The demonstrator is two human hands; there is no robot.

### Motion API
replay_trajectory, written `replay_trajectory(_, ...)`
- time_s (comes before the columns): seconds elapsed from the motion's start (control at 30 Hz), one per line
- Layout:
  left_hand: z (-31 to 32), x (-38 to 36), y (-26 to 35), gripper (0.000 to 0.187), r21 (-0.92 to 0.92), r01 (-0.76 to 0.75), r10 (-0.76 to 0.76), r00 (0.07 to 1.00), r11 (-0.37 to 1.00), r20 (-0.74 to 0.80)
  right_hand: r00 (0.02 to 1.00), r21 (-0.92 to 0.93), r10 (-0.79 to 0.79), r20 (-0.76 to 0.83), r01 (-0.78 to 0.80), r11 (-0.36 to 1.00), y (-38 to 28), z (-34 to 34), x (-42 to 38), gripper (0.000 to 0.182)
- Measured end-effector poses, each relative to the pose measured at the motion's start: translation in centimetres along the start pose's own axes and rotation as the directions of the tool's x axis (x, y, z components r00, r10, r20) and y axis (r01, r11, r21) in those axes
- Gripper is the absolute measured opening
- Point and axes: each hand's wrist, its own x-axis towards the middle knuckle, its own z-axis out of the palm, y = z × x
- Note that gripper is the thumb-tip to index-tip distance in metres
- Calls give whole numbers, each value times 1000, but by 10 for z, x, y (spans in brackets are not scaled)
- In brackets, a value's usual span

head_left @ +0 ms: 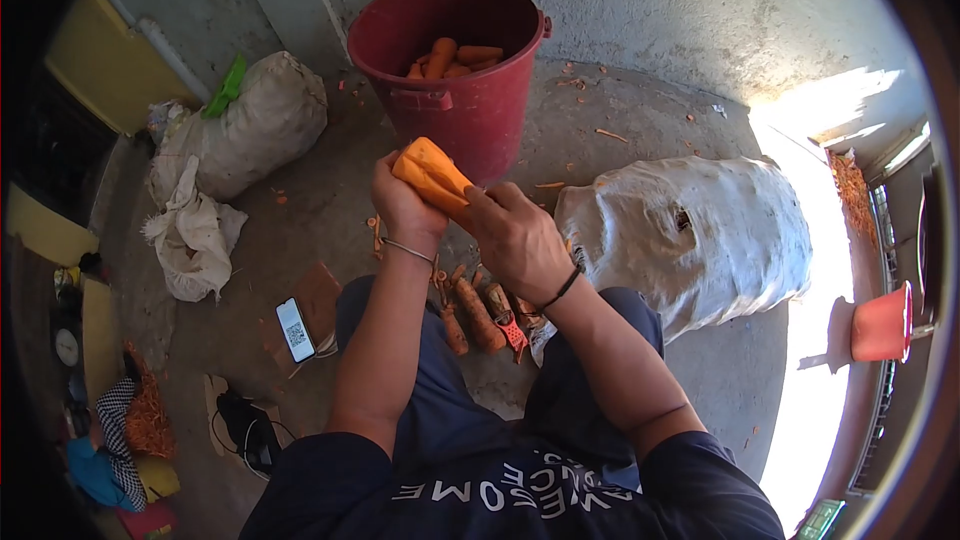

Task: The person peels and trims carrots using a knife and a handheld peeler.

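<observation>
A large, bright orange peeled carrot [430, 174] is held up at a slant in front of the red bucket. My left hand [408, 202] wraps around its side from the left. At the lower right end, my right hand [518, 240] has its fingers closed on the carrot; whether they also hold a small tool is hidden. Below my wrists, several brown unpeeled carrots [478, 312] lie on the ground between my legs. Among them is a red piece with holes [513, 334], whose kind I cannot make out.
The dark red bucket [470, 130] ahead contains several peeled carrots [442, 58]. A full white sack [690, 230] lies at the right, another sack [265, 125] at the left. A phone [295, 329] lies left of my leg. A small red bucket [880, 326] stands far right.
</observation>
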Motion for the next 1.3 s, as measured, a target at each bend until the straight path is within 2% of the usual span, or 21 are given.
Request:
replay_trajectory(0.07,1,0,-3,41,-42,-62,59,996,997,-64,1000,7,-1,-17,1,1000,3,2,0,26)
replay_trajectory(0.23,-5,-5,-7,37,-104,-93,88,994,990,-58,998,33,33,-54,-31,999,6,-1,3,28)
replay_trajectory(0.3,-2,-8,-7,34,-122,-108,105,994,987,-30,994,35,81,79,-84,996,2,-5,3,28)
replay_trajectory(0.33,1,-9,-8,33,-90,-203,199,979,975,-48,994,34,86,73,-89,996,1,-3,3,28)
replay_trajectory(0.37,4,-10,-8,33,-56,-298,294,954,953,-62,998,71,35,59,-39,997,1,0,0,29)
replay_trajectory(0.4,6,-12,-6,33,-52,-296,293,954,954,-56,999,109,-16,43,12,994,0,2,0,30)
replay_trajectory(0.47,8,-18,0,31,-59,-356,357,934,933,17,999,124,-31,29,27,992,-2,3,-2,31)
replay_trajectory(0.6,8,-17,4,31,-46,-409,411,911,911,26,997,149,-70,-34,74,986,-11,1,-4,35)
replay_trajectory(0.67,11,-19,5,30,27,-497,496,868,867,24,996,145,-81,-37,86,986,-10,3,-5,36)
replay_trajectory(0.77,8,-18,6,30,88,-545,545,838,834,25,992,141,-115,-43,120,983,-12,3,-7,39)
replay_trajectory(0.93,11,-22,9,30,95,-552,547,834,829,71,992,90,-124,-3,124,988,-13,-1,-7,40)
replay_trajectory(1.0,9,-22,11,30,83,-546,541,838,834,72,993,-2,-112,18,113,994,-9,3,-9,39)
replay_trajectory(1.1,8,-20,12,30,61,-541,532,838,839,122,992,-5,-125,10,125,992,-6,5,-8,37)
replay_trajectory(1.23,8,-20,12,30,53,-533,529,845,845,75,991,-30,-136,-8,135,990,-9,8,-8,35)
replay_trajectory(1.3,6,-20,13,30,49,-531,529,847,846,50,996,-84,-74,50,78,993,-5,11,-9,42)
